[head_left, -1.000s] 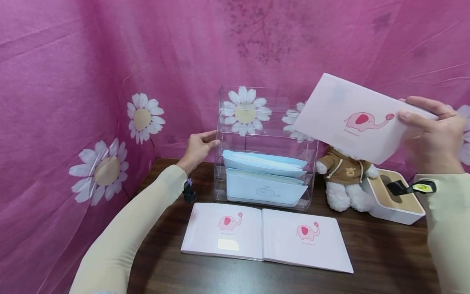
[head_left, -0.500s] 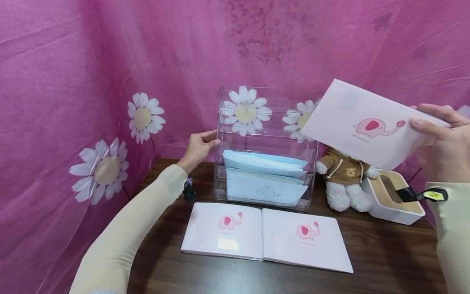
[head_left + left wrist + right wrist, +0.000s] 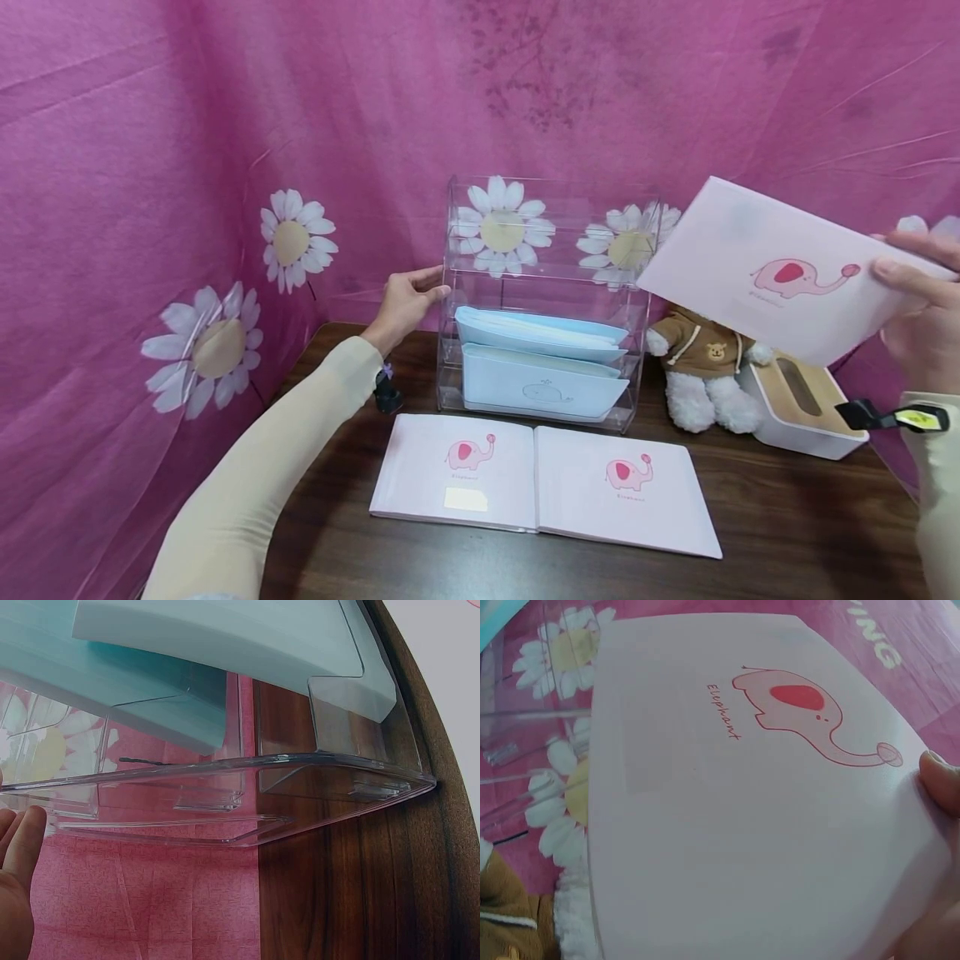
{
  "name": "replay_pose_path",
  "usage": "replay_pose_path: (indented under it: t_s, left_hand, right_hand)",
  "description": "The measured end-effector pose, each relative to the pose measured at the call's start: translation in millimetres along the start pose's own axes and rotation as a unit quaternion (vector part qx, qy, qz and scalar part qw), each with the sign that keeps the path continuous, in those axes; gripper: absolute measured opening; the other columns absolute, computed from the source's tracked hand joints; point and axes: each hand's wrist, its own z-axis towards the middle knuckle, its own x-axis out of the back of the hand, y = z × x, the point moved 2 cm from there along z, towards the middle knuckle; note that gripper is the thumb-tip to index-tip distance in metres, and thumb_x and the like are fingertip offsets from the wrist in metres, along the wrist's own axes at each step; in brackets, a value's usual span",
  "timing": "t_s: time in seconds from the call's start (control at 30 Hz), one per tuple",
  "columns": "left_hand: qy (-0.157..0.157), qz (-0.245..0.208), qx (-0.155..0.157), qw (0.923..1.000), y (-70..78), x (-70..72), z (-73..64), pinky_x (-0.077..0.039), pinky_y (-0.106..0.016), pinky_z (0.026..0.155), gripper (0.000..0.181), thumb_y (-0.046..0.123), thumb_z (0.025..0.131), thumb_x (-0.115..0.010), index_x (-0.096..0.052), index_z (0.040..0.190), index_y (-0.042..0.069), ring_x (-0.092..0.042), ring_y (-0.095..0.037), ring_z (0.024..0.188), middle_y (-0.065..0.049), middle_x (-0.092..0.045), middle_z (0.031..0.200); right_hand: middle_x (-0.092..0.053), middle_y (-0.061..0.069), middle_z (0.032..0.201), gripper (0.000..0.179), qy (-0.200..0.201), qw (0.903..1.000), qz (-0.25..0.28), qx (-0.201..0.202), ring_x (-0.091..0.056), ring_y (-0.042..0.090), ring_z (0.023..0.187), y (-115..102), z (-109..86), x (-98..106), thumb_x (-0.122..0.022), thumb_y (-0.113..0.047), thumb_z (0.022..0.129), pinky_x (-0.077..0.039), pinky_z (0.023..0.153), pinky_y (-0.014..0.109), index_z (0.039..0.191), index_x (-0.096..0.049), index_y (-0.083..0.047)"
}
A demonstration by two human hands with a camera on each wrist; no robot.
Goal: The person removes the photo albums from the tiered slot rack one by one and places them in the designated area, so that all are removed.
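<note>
My right hand (image 3: 930, 308) holds a pale pink booklet (image 3: 720, 267) near its right end, thumb on the cover. The booklet is tilted in the air, right of a clear acrylic rack (image 3: 540, 275). Its cover (image 3: 705, 825) carries a red elephant drawing and the word "Elephant". My left hand (image 3: 405, 304) grips the left side of the rack; in the left wrist view only some fingers (image 3: 26, 840) show at the rack's edge. Two light blue booklets stand in the lower tiers, the front one (image 3: 543, 383) with a whale. The rack's upper tiers hold no booklets.
Two pink elephant booklets, left (image 3: 450, 467) and right (image 3: 630, 500), lie side by side on the dark wooden table (image 3: 465, 567). A teddy bear (image 3: 705, 350) in a brown hoodie and a white box (image 3: 802, 408) with a slotted wooden lid stand behind at right. Pink daisy cloth (image 3: 360, 125) hangs behind.
My right hand has moved right and down with the pink booklet, drawing it away from the rack and uncovering more of the rack's right side. The left hand has stayed put.
</note>
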Motion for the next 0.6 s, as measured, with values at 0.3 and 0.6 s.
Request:
replay_pose_path:
  t_s: [0.3, 0.6]
  left_hand:
    - [-0.006, -0.002, -0.003, 1.0, 0.0, -0.5, 0.8, -0.054, -0.036, 0.107, 0.048, 0.013, 0.092, -0.075, -0.063, 0.139, 0.01, -0.066, -0.024, 0.125, -0.018, -0.065, 0.137]
    - [-0.006, 0.0, 0.003, 1.0, 0.4, 0.2, -0.1, -0.054, -0.036, 0.107, 0.048, 0.014, 0.092, -0.075, -0.063, 0.139, 0.012, -0.067, -0.023, 0.124, -0.016, -0.066, 0.137]
  right_hand:
    - [-0.076, 0.019, 0.101, 0.037, -0.023, 0.9988, -0.04, 0.014, -0.076, 0.024, 0.087, -2.4, -10.5, 28.1, -0.043, 0.025, 0.087, -0.063, 0.066, 0.026, 0.112, -0.067, 0.013]
    - [-0.074, 0.019, 0.105, 0.041, -0.088, 0.987, -0.125, 0.05, -0.072, 0.021, 0.087, -7.1, -13.2, 53.2, -0.04, 0.026, 0.086, -0.062, 0.068, 0.022, 0.121, -0.06, 0.021]
